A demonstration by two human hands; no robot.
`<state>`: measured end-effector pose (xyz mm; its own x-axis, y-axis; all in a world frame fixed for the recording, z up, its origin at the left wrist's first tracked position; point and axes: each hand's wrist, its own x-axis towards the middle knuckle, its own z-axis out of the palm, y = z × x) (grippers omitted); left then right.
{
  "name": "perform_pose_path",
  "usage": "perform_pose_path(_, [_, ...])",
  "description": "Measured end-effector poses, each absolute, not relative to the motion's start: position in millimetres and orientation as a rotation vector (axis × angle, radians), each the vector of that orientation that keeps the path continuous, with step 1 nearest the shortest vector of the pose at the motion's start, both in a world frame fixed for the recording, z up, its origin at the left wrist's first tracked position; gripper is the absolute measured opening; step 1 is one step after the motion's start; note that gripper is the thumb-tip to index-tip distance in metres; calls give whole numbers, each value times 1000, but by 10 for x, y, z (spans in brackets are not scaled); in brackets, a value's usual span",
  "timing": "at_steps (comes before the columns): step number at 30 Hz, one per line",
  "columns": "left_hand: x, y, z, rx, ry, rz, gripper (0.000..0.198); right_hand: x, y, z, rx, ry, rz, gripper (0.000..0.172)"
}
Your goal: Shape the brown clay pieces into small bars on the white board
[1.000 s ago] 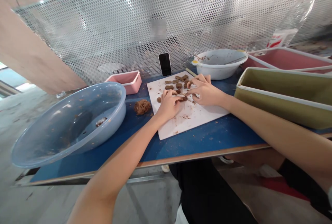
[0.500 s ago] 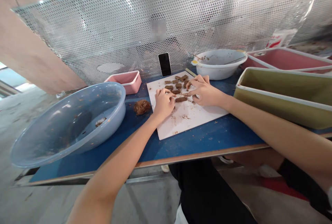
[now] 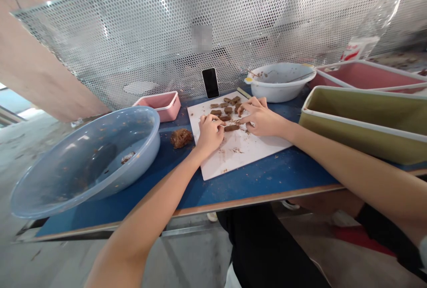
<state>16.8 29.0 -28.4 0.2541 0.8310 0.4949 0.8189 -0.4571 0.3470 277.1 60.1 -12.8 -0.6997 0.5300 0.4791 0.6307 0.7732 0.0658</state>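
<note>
A white cutting board (image 3: 247, 148) lies on the blue table (image 3: 267, 179). Several small brown rolled pieces (image 3: 226, 110) lie at its far end. My left hand (image 3: 209, 133) rests on the board's left part with fingers curled, fingertips by a brown piece near the board's edge. My right hand (image 3: 262, 116) lies just right of the pieces, fingers bent and pinching at one of them. One brown roll (image 3: 231, 127) lies free between the two hands. A lump of brown paste (image 3: 182, 137) sits on the table left of the board.
A large blue basin (image 3: 83, 159) overhangs the table's left edge. A small pink tray (image 3: 159, 103), a phone (image 3: 211, 83) leaning on the perforated metal screen, a white bowl (image 3: 280, 82), an olive bin (image 3: 363, 121) and a pink bin (image 3: 367, 75) ring the board.
Both hands let go of the roll they pressed between them; it now lies free on the board. My left hand drew back to the left, and my right hand shifted slightly toward the far pieces.
</note>
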Motion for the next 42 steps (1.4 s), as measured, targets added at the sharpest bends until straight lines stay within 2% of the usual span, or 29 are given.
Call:
perform_pose_path(7, [154,307,-292,2475,1624,975,29,2771,561,-74,-898,-2445,-289,41])
perform_pose_path(28, [125,304,-295,2560,1548,874,35,2764,681,-204,-1071,-2298,-247,28])
perform_pose_path(36, [242,253,-321,2671,1509,745,40,2745,757,-311,-1169,-2273,-10,26])
perform_pose_path(42, [278,270,-313,2691,1502,749,40,2745,801,-397,-1145,-2275,3,26])
